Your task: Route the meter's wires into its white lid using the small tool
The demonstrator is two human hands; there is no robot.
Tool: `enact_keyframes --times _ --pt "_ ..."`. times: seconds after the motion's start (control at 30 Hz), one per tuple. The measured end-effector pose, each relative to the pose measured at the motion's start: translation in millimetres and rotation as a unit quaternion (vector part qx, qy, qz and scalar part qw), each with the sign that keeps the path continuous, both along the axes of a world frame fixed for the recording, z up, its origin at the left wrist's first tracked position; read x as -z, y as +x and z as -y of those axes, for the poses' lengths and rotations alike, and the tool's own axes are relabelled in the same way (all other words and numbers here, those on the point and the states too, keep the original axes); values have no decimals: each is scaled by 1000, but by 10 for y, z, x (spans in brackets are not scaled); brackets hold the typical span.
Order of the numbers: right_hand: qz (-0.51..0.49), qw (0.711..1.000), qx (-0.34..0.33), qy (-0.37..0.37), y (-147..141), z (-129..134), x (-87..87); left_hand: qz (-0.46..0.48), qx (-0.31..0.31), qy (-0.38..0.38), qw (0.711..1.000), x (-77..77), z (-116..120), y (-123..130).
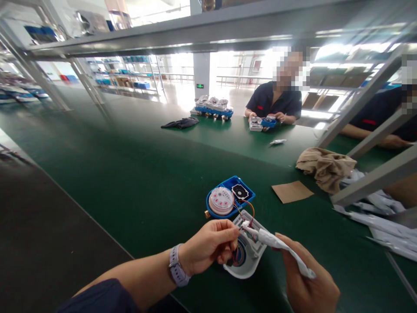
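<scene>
The right hand (308,282), nearest the camera, curls its fingers around a soft white packet (286,250) of crinkled plastic film, thumb pressed along its upper side. The packet points toward a small white plug (246,225). The left hand (208,245), with a pale lilac watch (177,266) on its wrist, pinches the plug between thumb and forefinger; the other fingers fold under, against a white plastic cover (249,254). The cover is rounded at its near end and squared at the far end, and lies on the green belt (130,182) with its hollow side up. A dark round part sits inside it.

Thin red and orange wires (244,206) run from the plug to a blue plastic meter housing (231,198) just beyond. The housing holds a round clear-topped dial (221,201) with red marks, too small to read, and a black square module (240,191).

To the right lie a flat brown cardboard piece (292,191), a crumpled tan cloth (325,167) and a heap of white packets (381,213).

Farther along the belt lie a dark cloth (180,123) and a row of blue meters (213,108). A person in a dark shirt (275,102) sits at the far side, both hands on another meter (262,123).
</scene>
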State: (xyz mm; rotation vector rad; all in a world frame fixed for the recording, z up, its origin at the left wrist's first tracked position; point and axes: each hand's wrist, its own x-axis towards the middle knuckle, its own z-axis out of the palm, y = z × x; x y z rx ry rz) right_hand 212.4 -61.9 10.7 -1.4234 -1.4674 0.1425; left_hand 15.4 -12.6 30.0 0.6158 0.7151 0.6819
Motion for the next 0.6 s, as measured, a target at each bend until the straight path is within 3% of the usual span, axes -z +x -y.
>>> enact_keyframes --times 0.17,0.33,0.43,0.6 --pt "-40 999 -18 8 0 -17 2 -105 17 168 980 53 -36 -64" --pt "-26 999 -20 -6 49 -23 -3 -224 3 324 919 164 -22 -121" --pt "3 999 -38 2 90 -15 6 -288 -3 441 850 235 -8 -151" --pt "100 992 -66 26 208 8 -37 -318 -60 651 687 271 -42 -168"
